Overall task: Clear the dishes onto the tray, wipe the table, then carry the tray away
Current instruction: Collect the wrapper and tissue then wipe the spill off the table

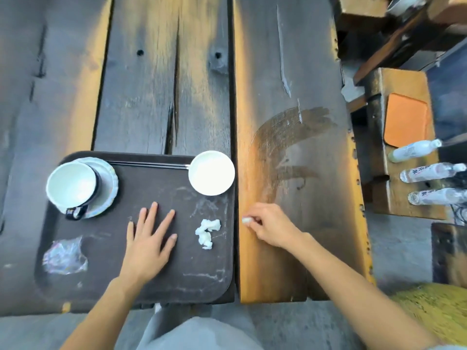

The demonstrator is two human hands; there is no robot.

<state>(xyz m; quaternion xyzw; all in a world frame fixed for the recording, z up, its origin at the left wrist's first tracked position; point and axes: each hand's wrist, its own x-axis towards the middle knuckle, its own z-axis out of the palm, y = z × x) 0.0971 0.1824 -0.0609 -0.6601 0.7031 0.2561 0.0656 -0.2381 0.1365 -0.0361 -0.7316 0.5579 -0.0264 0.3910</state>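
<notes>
A dark brown tray [156, 281] lies on the wooden table [161, 84] in front of me. On it stand a white mug [72, 185] on a white plate [108, 188], dark chopsticks [149, 164], a white bowl [211, 172], a crumpled white tissue [207, 232] and a clear plastic wrapper [64, 256]. My left hand [149, 238] rests flat on the tray, fingers spread. My right hand [267, 227] is pinched on a small white wad [246, 220] pressed to the right-hand plank, just right of the tray. A damp wiped streak [290, 137] shows above it.
A wooden bench [404, 185] to the right carries an orange cushion [406, 122] and three plastic bottles [429, 171]. A yellow-green mat [434, 311] lies on the floor at lower right. My grey trousers [197, 334] show below the table's near edge.
</notes>
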